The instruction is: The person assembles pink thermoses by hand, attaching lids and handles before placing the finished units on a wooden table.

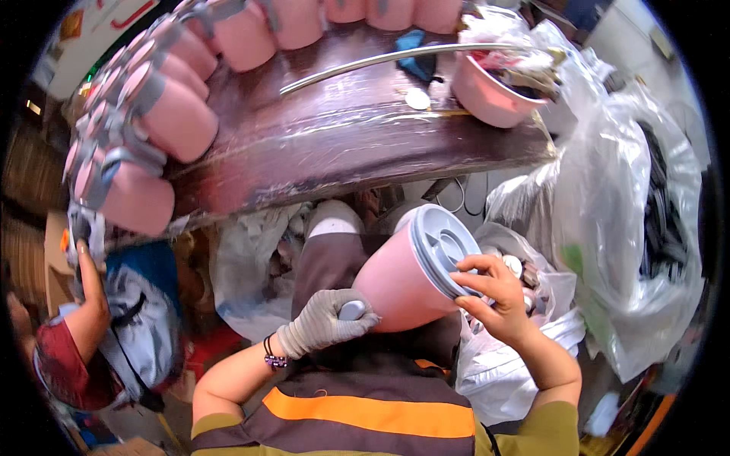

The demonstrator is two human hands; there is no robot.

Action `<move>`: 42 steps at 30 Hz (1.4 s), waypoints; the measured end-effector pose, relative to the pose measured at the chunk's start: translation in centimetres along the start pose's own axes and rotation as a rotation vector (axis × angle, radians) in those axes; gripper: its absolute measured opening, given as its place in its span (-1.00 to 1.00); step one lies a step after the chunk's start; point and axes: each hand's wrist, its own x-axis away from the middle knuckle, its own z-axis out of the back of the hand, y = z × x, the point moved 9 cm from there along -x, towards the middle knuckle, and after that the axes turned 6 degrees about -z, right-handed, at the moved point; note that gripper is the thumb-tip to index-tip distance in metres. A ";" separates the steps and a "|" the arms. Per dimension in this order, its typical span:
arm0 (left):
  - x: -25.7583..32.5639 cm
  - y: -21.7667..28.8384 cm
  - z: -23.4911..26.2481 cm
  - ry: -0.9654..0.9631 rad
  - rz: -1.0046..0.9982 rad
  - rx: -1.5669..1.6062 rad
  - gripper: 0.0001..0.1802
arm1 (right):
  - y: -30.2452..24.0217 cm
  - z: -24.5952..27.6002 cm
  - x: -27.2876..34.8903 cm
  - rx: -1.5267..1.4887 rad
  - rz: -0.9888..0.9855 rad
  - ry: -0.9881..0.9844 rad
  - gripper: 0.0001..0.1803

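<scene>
Gloved left hand [328, 323] grips the pink plastic jug [399, 281] at its base, centre frame over the lap. Bare right hand [494, 292] pinches the grey ribbed lid [445, 247], looks seated. Finished pink jugs [179, 114] line the dark wooden desk [342, 144] from 9 to 12 o'clock. Clear plastic bags [631, 220] at 3 o'clock.

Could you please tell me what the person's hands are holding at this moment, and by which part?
The gloved left hand grips the pink jug around its lower body; the bare right hand pinches the rim of its grey lid.
</scene>
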 end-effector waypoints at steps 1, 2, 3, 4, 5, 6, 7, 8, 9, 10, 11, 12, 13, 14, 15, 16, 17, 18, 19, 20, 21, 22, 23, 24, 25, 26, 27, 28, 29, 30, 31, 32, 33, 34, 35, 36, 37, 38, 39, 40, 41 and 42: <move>0.3 -0.1 0.1 -0.007 -0.040 -0.053 -0.88 | 0.2 -0.5 0.2 -0.038 0.003 0.014 -0.65; 0.5 -0.3 0.0 0.010 -0.038 -0.072 -0.87 | 0.4 -0.8 0.2 -0.045 0.013 0.016 -0.64; 0.5 -0.5 0.0 0.017 -0.050 -0.053 -0.87 | 0.5 -1.2 0.1 -0.058 0.005 -0.005 -0.64; 0.7 -0.6 0.1 0.015 -0.052 -0.044 -0.86 | 0.7 -1.5 0.1 -0.082 -0.009 -0.016 -0.65; 0.7 -0.6 0.2 0.011 -0.055 -0.036 -0.85 | 0.8 -1.7 0.0 -0.105 -0.025 -0.024 -0.65; 0.7 -0.5 0.9 0.038 -0.079 -0.065 -0.84 | 1.0 -2.0 0.0 -0.129 -0.045 -0.075 -0.66; 0.6 -0.2 2.0 0.061 -0.105 -0.099 -0.83 | 0.8 -2.1 0.1 -0.130 -0.025 -0.122 -0.66; 0.3 0.1 3.1 0.081 -0.127 -0.132 -0.82 | 0.8 -2.2 0.3 -0.134 -0.010 -0.167 -0.66; -0.1 -1.3 5.2 0.164 0.055 -0.080 -0.76 | 0.6 -2.5 0.6 -0.137 0.005 -0.212 -0.66; -0.7 -2.0 6.6 0.192 0.026 -0.044 -0.74 | -0.2 -2.6 0.6 -0.085 0.088 -0.225 -0.65; -1.3 -2.9 7.7 0.222 -0.006 -0.011 -0.72 | 0.2 -2.6 0.4 -0.130 0.020 -0.199 -0.66; -1.6 -2.9 7.9 0.232 -0.068 -0.151 -0.70 | 0.7 -2.9 0.4 -0.174 -0.048 -0.174 -0.66; -1.8 -2.1 6.7 0.159 -0.052 -0.442 -0.66 | 1.5 -2.9 0.5 -0.212 -0.127 -0.141 -0.66; -1.2 -0.9 3.9 0.008 -0.132 -0.469 -0.62 | 2.6 -2.8 0.1 -0.082 -0.185 -0.095 -0.68; 0.0 0.3 0.8 -0.143 -0.212 -0.493 -0.57 | 4.7 -2.6 0.1 -0.068 -0.342 -0.023 -0.67; 1.2 2.3 -1.7 -0.194 -0.357 -0.505 -0.52 | 5.8 -3.0 0.2 -0.150 -0.420 -0.029 -0.66; 2.2 4.7 -3.6 -0.237 -0.509 -0.515 -0.46 | 6.7 -3.1 0.2 -0.227 -0.490 -0.036 -0.64; 2.6 3.6 -3.9 -0.424 -0.195 -0.530 -0.39 | 7.3 -3.0 0.5 -0.265 -0.535 -0.021 -0.64; 2.4 2.5 -2.9 -0.466 -0.062 -0.488 -0.41 | 7.5 -3.0 0.9 -0.306 -0.581 -0.007 -0.63; 2.4 0.9 -0.8 -0.411 0.095 -0.599 -0.42 | 7.8 -3.0 1.3 -0.347 -0.625 0.008 -0.63; 2.8 -0.7 1.4 -0.354 0.251 -0.707 -0.40 | 7.6 -3.0 1.6 -0.321 -0.611 0.006 -0.63; 4.3 -4.2 1.1 -0.467 0.342 -0.636 -0.32 | 7.1 -3.0 1.7 -0.293 -0.584 -0.002 -0.64; 7.9 -7.2 0.4 -0.469 0.810 -0.350 -0.25 | 6.3 -2.8 1.5 -0.282 -0.540 -0.027 -0.64; 9.3 -10.2 -1.1 -0.444 0.879 -0.021 -0.25 | 5.7 -3.2 1.6 -0.233 -0.482 -0.026 -0.63; 10.4 -11.4 -2.6 -0.406 0.947 0.294 -0.25 | 4.6 -3.1 1.7 -0.178 -0.400 -0.015 -0.63; 10.0 -11.8 -2.8 -0.365 0.955 0.259 -0.30 | 3.6 -3.0 1.6 -0.141 -0.345 0.005 -0.64; 9.4 -12.4 -3.4 -0.295 0.874 0.289 -0.37 | 2.8 -3.0 1.6 -0.104 -0.290 0.026 -0.64; 8.6 -11.9 -4.2 -0.256 0.858 0.345 -0.41 | 2.7 -2.8 1.8 -0.060 -0.251 0.046 -0.64; 8.0 -11.5 -4.8 -0.217 0.841 0.402 -0.46 | 2.1 -2.6 1.9 -0.014 -0.196 0.065 -0.63; 8.0 -12.6 -4.7 -0.174 0.896 0.428 -0.63 | 1.3 -2.5 2.1 0.031 -0.140 0.082 -0.62; 7.4 -12.7 -4.3 -0.030 0.881 0.537 -0.69 | 0.6 -2.4 2.2 0.074 -0.082 0.102 -0.61; 6.9 -12.8 -4.1 0.117 0.860 0.646 -0.74 | 0.3 -2.1 2.6 0.060 -0.055 0.132 -0.59; 6.6 -13.1 -3.9 0.265 0.832 0.754 -0.78 | -0.1 -2.0 3.0 0.096 -0.004 0.149 -0.57; 3.9 -11.3 -3.2 0.353 0.546 0.928 -0.67 | 0.2 -1.6 3.8 0.046 0.013 0.219 -0.56; 3.4 -10.0 -1.8 0.470 0.407 1.019 -0.60 | 0.6 -1.2 4.1 -0.006 0.031 0.286 -0.56; 3.0 -7.9 0.0 0.524 0.225 0.924 -0.57 | 3.7 -1.1 3.9 -0.390 -0.219 0.362 -0.58; 2.5 -4.9 1.7 0.564 0.048 0.824 -0.54 | 6.7 -2.1 4.1 -0.774 -0.472 0.434 -0.59; 2.8 -2.7 3.5 0.605 -0.040 0.698 -0.51 | 8.2 -2.9 2.8 -1.075 -0.558 0.449 -0.61; 3.4 0.0 5.7 0.633 -0.132 0.573 -0.48 | 11.2 -4.3 1.7 -1.111 -0.672 0.363 -0.59; 3.9 3.3 6.8 0.627 -0.203 0.468 -0.36 | 13.2 -5.2 0.0 -0.982 -0.714 0.242 -0.60; 3.9 6.0 7.1 0.553 -0.268 0.550 -0.32 | 16.5 -5.5 -1.5 -0.793 -0.741 0.127 -0.63; 4.0 6.5 7.6 0.517 -0.205 0.499 -0.31 | 15.8 -4.9 -5.3 -0.585 -0.631 0.124 -0.65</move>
